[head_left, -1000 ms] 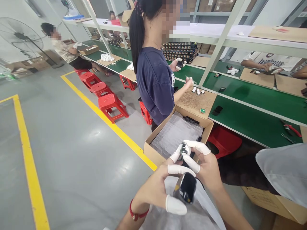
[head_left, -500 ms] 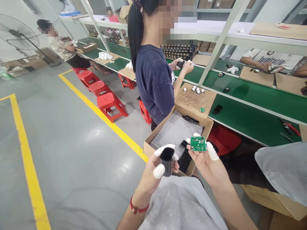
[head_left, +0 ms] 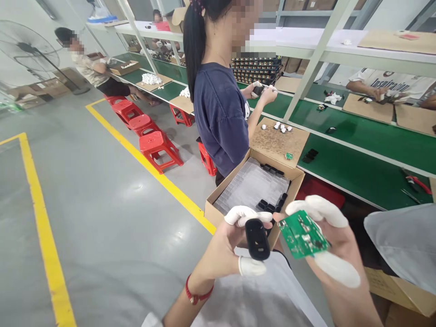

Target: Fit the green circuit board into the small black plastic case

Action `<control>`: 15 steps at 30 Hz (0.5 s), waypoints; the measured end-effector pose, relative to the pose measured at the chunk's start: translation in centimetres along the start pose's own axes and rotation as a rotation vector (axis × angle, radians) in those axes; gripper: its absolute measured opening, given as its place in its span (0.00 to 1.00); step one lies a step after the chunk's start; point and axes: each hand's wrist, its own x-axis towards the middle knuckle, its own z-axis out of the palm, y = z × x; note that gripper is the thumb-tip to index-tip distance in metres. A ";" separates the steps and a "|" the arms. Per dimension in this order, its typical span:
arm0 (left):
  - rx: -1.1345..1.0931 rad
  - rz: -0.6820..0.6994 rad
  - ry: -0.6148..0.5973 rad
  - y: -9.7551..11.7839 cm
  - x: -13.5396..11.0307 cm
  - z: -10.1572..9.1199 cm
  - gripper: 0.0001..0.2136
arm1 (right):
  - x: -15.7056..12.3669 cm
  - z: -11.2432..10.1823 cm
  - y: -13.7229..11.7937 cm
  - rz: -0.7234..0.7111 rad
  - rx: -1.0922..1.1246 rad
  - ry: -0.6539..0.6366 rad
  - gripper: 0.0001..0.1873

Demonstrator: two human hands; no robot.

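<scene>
A black oblong plastic casing point(head_left: 258, 240), its hollow side facing me, is gripped in my left hand point(head_left: 227, 254). White finger cots cover the thumb and fingertips that hold it. My right hand point(head_left: 344, 245) pinches a green circuit board point(head_left: 302, 234) by its edges, also with white cots on the fingers. Small solder joints and parts show on the board's face. The casing and the board are side by side, apart from each other. Behind them, a cardboard box point(head_left: 213, 210) holds a clear divider sheet point(head_left: 250, 184) and several black casings point(head_left: 267, 206).
A co-worker in a dark blue shirt point(head_left: 221, 109) stands beside the box. On the green bench point(head_left: 354, 168) lie black pieces point(head_left: 310, 156) and red-handled pliers point(head_left: 418, 182). Cardboard point(head_left: 277, 141) bears a small green board point(head_left: 289, 156). Red stools point(head_left: 160, 145) line the left.
Both hands have come nearer to me and the casing has turned so its hollow inside faces me. The circuit board is larger in view and tilted. More black casings show in the box.
</scene>
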 end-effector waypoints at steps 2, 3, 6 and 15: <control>0.078 0.019 -0.006 0.1 0.3 0.3 0.35 | -0.3 0.6 -0.9 -0.075 -0.107 -0.045 0.25; 0.130 0.039 -0.003 0.2 0.3 0.5 0.34 | -0.6 0.7 -1.1 -0.087 -0.170 -0.054 0.26; 0.252 0.081 0.017 0.6 0.5 1.0 0.32 | -1.2 0.7 -1.5 -0.135 -0.323 -0.078 0.29; 0.422 0.264 0.091 3.0 1.9 0.1 0.31 | 2.3 1.2 -1.2 -0.529 -0.415 -0.314 0.33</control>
